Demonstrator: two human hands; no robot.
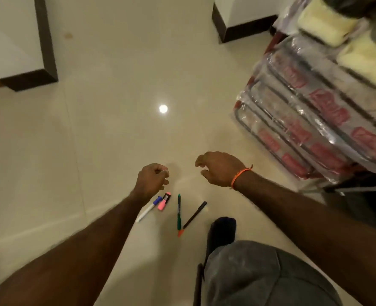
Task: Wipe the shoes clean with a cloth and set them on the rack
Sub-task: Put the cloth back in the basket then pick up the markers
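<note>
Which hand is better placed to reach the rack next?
Right, probably. The right hand hovers nearer the rack, which stands on that side, and holds nothing. The left hand is by the markers, farther from it.
</note>
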